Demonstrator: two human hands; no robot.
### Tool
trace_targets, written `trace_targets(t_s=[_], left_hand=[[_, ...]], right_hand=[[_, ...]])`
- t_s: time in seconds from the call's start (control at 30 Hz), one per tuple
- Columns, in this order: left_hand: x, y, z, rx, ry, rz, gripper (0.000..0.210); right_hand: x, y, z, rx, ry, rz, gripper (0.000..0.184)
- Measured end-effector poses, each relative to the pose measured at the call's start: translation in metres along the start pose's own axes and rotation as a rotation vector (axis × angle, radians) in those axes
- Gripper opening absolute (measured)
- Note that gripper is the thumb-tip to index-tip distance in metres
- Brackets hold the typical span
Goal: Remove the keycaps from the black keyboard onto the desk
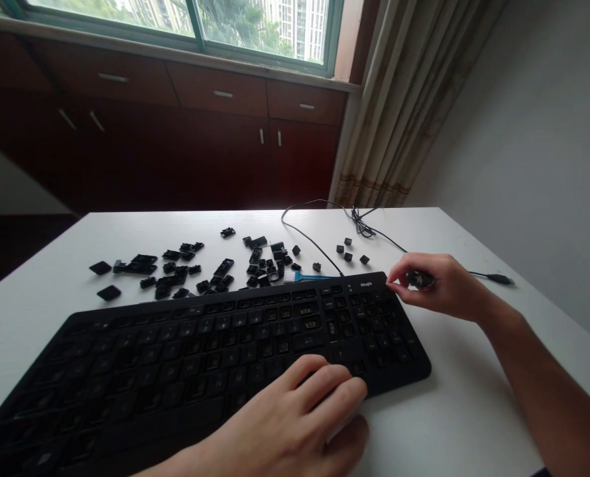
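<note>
A black keyboard (215, 358) lies across the front of the table, tilted in view, with several key positions bare of caps. My left hand (295, 417) is closed over its front edge at the right, fingers bent on the lower keys and thumb beside the edge. At the keyboard's back right corner, thumb and forefinger of my right hand (439, 285) are pinched together. A small dark object (419, 279) shows inside its curled fingers; its kind cannot be made out. Many loose black keycaps (176, 271) lie behind the keyboard, some upside down.
A blue-handled brush (309, 276) lies just behind the keyboard among the keycaps. Several more caps (348, 257) lie farther right. The thin black cable (364, 225) is bundled at the back, its USB plug (498, 279) at the right. Wooden cabinets (215, 146) stand beyond the white table (474, 371).
</note>
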State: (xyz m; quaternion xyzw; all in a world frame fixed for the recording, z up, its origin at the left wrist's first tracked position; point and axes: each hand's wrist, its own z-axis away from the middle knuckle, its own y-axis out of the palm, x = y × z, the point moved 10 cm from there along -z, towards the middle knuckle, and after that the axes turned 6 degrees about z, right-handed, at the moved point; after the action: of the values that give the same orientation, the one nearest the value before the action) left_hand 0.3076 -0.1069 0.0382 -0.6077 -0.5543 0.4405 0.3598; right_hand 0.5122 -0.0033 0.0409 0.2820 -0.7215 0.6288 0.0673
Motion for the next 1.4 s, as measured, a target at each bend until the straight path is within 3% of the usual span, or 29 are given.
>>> trace_targets(t_s=[0.17, 0.3, 0.53, 0.93, 1.03, 1.2, 1.27, 1.4], left_hand=[[-0.001, 0.0, 0.0, 0.008, 0.003, 0.007, 0.013], [-0.001, 0.0, 0.001, -0.011, -0.004, 0.007, 0.013], [-0.001, 0.002, 0.001, -0.019, 0.002, 0.014, 0.013], [0.0, 0.002, 0.001, -0.03, -0.018, 0.015, 0.01], [0.0, 0.002, 0.0, -0.022, -0.018, 0.011, 0.011], [0.0, 0.003, 0.0, 0.0, -0.012, 0.008, 0.013], [0.0, 0.002, -0.001, -0.005, -0.009, -0.004, 0.013], [0.001, 0.001, -0.001, 0.008, -0.012, -0.002, 0.011]], right_hand=[[-0.014, -0.019, 0.003, -0.235, 0.133, -0.187, 0.026], [-0.019, -0.015, 0.002, -0.273, 0.191, -0.257, 0.024], [-0.029, -0.022, 0.001, -0.475, 0.239, -0.386, 0.038], [-0.042, -0.014, 0.004, -0.52, 0.379, -0.518, 0.036], [-0.041, -0.01, 0.004, -0.453, 0.375, -0.395, 0.034], [-0.024, 0.013, -0.002, -0.121, 0.284, -0.054, 0.05], [-0.02, 0.022, -0.004, -0.031, 0.256, -0.015, 0.054], [-0.019, 0.03, -0.006, 0.031, 0.251, -0.014, 0.051]])
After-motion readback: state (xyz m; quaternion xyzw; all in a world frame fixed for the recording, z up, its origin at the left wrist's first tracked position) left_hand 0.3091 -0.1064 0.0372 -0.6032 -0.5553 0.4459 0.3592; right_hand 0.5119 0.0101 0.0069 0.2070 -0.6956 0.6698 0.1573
